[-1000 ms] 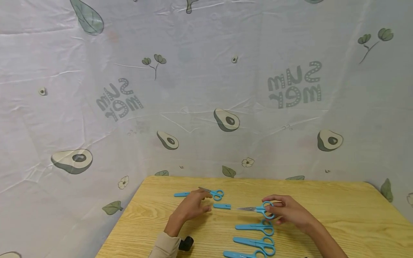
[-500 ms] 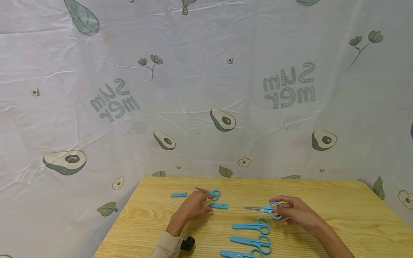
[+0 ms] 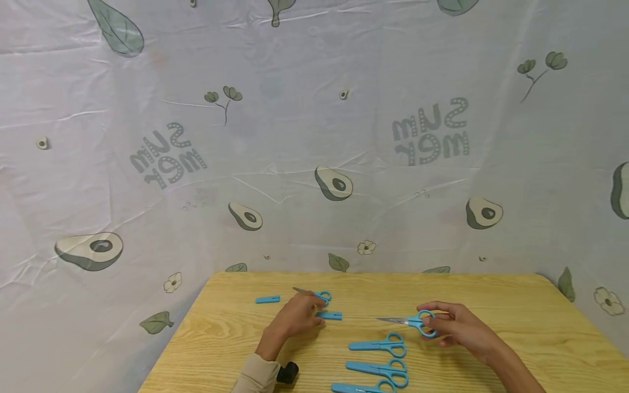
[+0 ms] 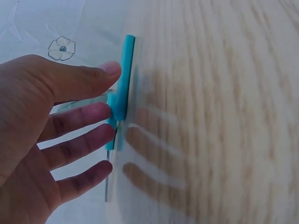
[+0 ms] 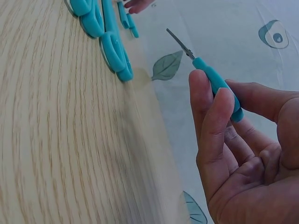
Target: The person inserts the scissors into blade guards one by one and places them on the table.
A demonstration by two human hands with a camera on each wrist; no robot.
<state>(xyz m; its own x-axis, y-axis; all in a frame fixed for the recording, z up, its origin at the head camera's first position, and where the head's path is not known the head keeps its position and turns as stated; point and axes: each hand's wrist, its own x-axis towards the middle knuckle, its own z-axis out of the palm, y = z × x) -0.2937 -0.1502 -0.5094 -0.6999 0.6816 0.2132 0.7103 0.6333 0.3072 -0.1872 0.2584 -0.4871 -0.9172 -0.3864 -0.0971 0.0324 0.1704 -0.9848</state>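
Note:
My right hand (image 3: 459, 328) pinches blue-handled scissors (image 3: 415, 322) by the finger loops, slightly above the table. Their bare metal blades point left, and in the right wrist view the fingertips (image 5: 220, 100) and thumb press on the blue handle. My left hand (image 3: 294, 316) is low over the table, its thumb tip at the left end of a loose blue blade cover (image 3: 334, 316). In the left wrist view the fingers (image 4: 88, 140) of that hand stay extended and spread. Behind it lie other uncovered scissors (image 3: 324, 296), partly hidden by the hand.
Three covered blue scissors lie in a column in front: the far pair (image 3: 371, 345), the middle pair (image 3: 368, 367) and the near pair (image 3: 356, 388), cut by the frame edge. Another blade cover (image 3: 267, 299) lies back left. A printed curtain (image 3: 275, 136) hangs behind the wooden table (image 3: 491, 305).
My right hand has drawn the scissors rightward, widening the gap between blades and cover. My left hand has shifted slightly right to the cover. The head view has turned a little right.

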